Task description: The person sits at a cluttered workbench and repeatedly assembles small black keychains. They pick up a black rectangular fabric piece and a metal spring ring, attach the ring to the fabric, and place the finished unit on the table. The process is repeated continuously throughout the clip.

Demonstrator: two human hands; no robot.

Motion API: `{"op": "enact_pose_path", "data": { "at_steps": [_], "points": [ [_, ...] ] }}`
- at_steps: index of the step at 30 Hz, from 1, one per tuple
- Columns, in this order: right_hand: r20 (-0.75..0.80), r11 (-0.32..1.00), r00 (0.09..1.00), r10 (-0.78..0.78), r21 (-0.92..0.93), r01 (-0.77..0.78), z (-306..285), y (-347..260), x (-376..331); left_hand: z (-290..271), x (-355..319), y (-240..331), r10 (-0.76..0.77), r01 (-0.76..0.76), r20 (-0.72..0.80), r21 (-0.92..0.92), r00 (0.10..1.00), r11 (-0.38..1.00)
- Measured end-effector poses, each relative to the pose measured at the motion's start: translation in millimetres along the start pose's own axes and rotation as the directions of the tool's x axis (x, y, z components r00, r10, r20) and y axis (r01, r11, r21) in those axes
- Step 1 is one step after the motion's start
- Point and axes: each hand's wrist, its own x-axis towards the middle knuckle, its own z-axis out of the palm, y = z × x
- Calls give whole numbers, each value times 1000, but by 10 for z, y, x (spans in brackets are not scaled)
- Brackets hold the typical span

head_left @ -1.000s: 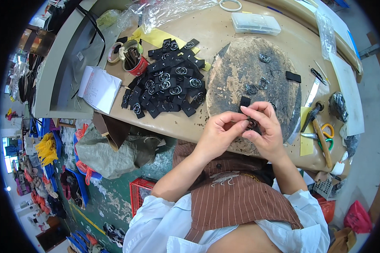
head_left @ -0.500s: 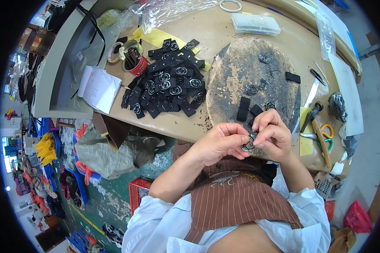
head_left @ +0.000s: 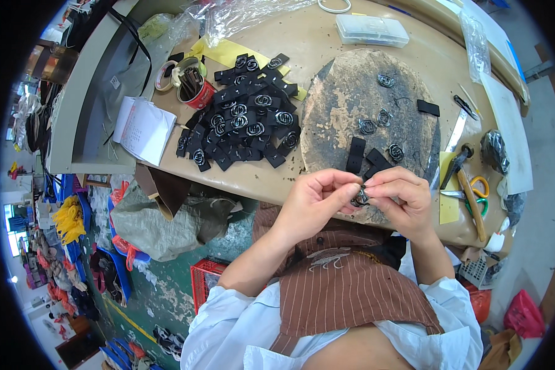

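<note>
Both hands meet over the near edge of a round worn board [head_left: 330, 105]. A small shiny metal buckle [head_left: 360, 198] of looped rings is pinched between the fingertips of my left hand [head_left: 314, 205] and my right hand [head_left: 402, 198]. Fingers partly cover it, and whether a black strap is threaded through it cannot be seen. Just beyond the fingers lie black strap pieces [head_left: 355, 155] on the board. Loose metal buckles [head_left: 396, 152] are scattered farther up it. To the left is a heap of black straps with buckles fitted [head_left: 240, 123].
Left of the heap stand a red can [head_left: 200, 97] of dark strips and an open notebook [head_left: 145, 131]. On the right lie a hammer [head_left: 472, 200], scissors with orange and green handles [head_left: 480, 186] and a knife [head_left: 457, 131]. A clear plastic box [head_left: 372, 31] sits at the back.
The buckle has turned in my fingertips and moved slightly left. My right hand has come lower, its fingers now flatter against the buckle.
</note>
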Motion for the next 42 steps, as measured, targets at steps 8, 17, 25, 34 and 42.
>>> {"op": "enact_pose_path", "data": {
  "at_steps": [8,17,25,34,42],
  "points": [
    [0,995,999,-44,-95,43,64,-88,-43,95,-110,-22,590,-432,30,711,807,555],
    [-68,964,986,150,232,-131,85,-38,-74,112,-64,-236,645,-523,-62,530,762,668],
    [51,996,998,46,79,-50,-69,-24,-26,48,-26,-110,178,-178,-38,2,983,984],
    [85,961,989,119,242,-136,-24,-16,-208,-26,-76,-304,428,-430,79,310,900,848],
    [-13,987,999,50,153,-48,-63,24,-444,92,-2,-542,237,-232,142,-55,961,971]
  ]
}}
